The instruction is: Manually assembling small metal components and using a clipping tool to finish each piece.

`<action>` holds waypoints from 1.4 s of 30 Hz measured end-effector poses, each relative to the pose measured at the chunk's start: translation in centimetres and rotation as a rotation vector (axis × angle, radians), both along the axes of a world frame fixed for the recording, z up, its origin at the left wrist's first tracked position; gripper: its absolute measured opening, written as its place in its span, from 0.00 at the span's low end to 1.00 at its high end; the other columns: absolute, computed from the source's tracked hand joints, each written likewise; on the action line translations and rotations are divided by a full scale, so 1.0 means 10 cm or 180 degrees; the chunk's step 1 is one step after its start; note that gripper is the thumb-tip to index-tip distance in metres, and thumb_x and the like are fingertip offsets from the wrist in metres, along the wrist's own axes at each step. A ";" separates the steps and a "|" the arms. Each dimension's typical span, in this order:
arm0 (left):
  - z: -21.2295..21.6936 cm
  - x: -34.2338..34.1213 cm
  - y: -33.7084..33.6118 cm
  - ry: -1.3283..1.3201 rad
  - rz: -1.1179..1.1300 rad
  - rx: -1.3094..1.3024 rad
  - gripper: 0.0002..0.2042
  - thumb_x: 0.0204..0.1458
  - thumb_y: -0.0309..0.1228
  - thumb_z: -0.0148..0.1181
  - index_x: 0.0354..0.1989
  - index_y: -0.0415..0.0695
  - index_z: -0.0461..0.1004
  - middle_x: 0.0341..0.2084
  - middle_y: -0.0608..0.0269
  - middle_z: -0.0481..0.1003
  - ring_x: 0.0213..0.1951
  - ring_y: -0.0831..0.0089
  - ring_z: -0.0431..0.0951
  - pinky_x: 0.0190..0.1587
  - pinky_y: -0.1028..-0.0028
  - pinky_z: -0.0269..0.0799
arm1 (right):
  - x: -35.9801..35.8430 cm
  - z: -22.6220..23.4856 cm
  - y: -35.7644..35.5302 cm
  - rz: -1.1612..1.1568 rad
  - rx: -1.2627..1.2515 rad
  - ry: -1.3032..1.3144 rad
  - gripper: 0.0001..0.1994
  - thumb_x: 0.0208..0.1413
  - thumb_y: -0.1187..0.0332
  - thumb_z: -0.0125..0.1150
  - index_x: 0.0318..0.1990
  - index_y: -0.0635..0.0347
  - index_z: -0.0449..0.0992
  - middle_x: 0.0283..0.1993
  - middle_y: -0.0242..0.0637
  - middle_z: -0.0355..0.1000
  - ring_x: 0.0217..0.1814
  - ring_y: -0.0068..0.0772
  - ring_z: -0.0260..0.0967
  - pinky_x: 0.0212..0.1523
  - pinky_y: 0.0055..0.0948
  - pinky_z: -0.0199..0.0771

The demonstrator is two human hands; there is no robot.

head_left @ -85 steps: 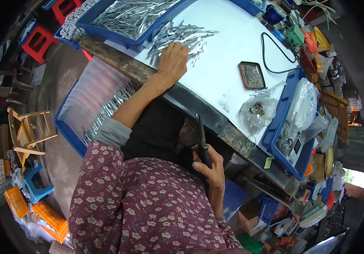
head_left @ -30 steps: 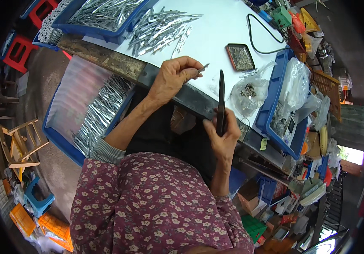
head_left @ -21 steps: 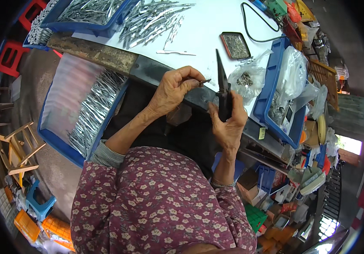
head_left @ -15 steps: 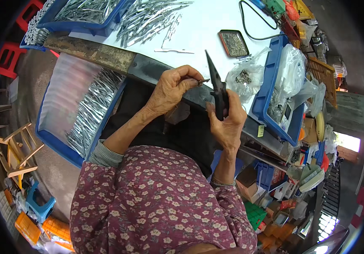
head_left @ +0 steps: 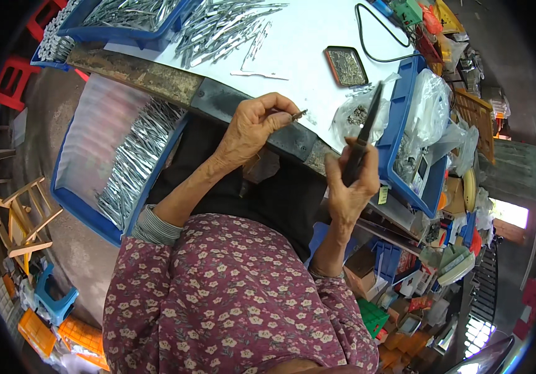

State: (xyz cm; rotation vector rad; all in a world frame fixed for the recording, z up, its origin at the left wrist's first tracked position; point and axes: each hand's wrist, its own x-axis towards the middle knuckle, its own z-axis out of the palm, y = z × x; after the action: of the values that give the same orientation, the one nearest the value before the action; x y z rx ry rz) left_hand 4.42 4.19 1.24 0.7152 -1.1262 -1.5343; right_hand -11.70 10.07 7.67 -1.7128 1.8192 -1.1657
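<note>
Tabletop (head_left: 305, 37) | small piece (head_left: 301, 115) in left hand (head_left: 247, 131) | bladed tool (head_left: 370, 115) in right hand (head_left: 352, 190)

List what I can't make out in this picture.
Head view, small piece: partly hidden by the left hand.
Head view, black tool: grip partly covered by the right hand.
Head view, white tabletop: cut off by top edge.
Head view, bits in clear bag: too small to identify.

Down from the head it looks, left lens of a fisheye pair, picture upright: floral top (head_left: 237, 293) close at the lower edge, left hand (head_left: 248, 134) and right hand (head_left: 354, 190) near mid-frame, desk (head_left: 305, 40) slanting beyond, straight edges bowing toward a dark rim!
</note>
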 end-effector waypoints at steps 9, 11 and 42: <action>0.00 0.06 -0.01 0.1421 -0.0391 0.0883 0.09 0.52 0.28 0.53 0.38 0.36 0.70 0.26 0.67 0.72 0.26 0.83 0.69 0.30 0.85 0.65 | -0.06 -0.40 0.13 0.0665 -0.0598 0.1063 0.25 0.33 0.75 0.66 0.43 0.66 0.65 0.34 0.46 0.64 0.32 0.47 0.64 0.31 0.35 0.64; 0.02 0.05 0.01 0.1496 -0.0442 0.1026 0.08 0.52 0.28 0.53 0.38 0.36 0.70 0.26 0.68 0.72 0.25 0.84 0.69 0.28 0.84 0.66 | -0.06 -0.43 0.14 0.0630 -0.0642 0.1164 0.25 0.33 0.75 0.66 0.44 0.66 0.65 0.34 0.47 0.64 0.34 0.48 0.63 0.33 0.37 0.64; 0.14 -0.05 0.01 -0.2022 0.1389 -0.2910 0.09 0.40 0.17 0.55 0.32 0.38 0.66 0.25 0.55 0.67 0.27 0.60 0.69 0.29 0.72 0.65 | -0.17 -0.51 0.34 0.1318 0.1933 -0.2678 0.17 0.35 0.68 0.65 0.35 0.63 0.71 0.24 0.24 0.59 0.25 0.15 0.53 0.27 0.16 0.51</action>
State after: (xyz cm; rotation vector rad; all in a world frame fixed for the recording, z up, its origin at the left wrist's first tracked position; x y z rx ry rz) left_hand 3.93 4.28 2.60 0.7308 -1.7987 -0.3076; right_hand -13.36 13.44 2.59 -0.9520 1.0623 -0.8342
